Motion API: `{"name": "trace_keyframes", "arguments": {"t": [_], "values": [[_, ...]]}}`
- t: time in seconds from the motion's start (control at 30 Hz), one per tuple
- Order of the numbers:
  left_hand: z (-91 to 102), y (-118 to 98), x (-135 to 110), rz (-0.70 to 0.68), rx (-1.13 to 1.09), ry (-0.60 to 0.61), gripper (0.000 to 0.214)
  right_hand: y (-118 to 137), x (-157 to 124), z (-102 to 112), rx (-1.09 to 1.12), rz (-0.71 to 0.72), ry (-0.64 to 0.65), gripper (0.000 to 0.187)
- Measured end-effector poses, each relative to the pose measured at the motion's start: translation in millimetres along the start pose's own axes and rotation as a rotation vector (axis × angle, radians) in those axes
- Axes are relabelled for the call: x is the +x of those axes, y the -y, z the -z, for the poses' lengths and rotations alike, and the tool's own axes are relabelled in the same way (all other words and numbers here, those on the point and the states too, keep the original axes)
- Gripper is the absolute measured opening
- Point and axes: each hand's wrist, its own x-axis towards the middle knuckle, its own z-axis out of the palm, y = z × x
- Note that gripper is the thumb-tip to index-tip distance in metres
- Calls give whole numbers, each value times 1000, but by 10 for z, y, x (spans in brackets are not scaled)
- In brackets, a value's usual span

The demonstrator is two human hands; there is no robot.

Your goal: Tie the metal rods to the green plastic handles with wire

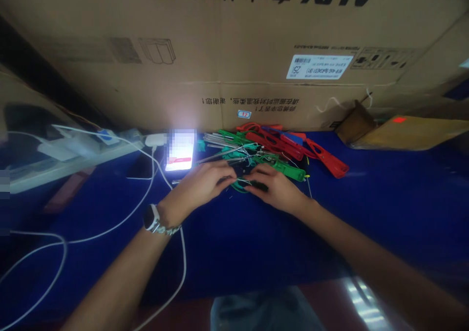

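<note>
My left hand point(205, 182), with a watch and a chain bracelet on its wrist, pinches a thin white wire point(243, 180) between thumb and forefinger. From the other side, my right hand point(274, 185) is closed at the wire's other end, its fingertips partly blurred. A green piece point(240, 188) lies just below the wire, partly covered by my fingers. Just beyond both hands is a pile of green plastic handles point(287, 169), red plastic handles point(326, 159) and thin metal rods point(218, 139), with loose pale wires across it.
A lit phone point(181, 150) stands left of the pile, beside a white plug point(156, 139). White cables point(128, 218) loop over the blue table point(234, 253) from a power strip point(80, 162). A large cardboard box point(220, 62) walls off the back; a yellowish package point(410, 133) lies at right.
</note>
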Motion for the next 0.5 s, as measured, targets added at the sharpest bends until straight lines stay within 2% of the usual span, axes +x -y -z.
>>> {"name": "trace_keyframes", "arguments": {"t": [0.27, 0.5], "values": [[-124, 118, 36, -108, -78, -153, 17, -51, -32, -64, 18, -3, -97, 21], [-199, 214, 68, -157, -77, -189, 13, -84, -36, -53, 45, -8, -111, 20]]}}
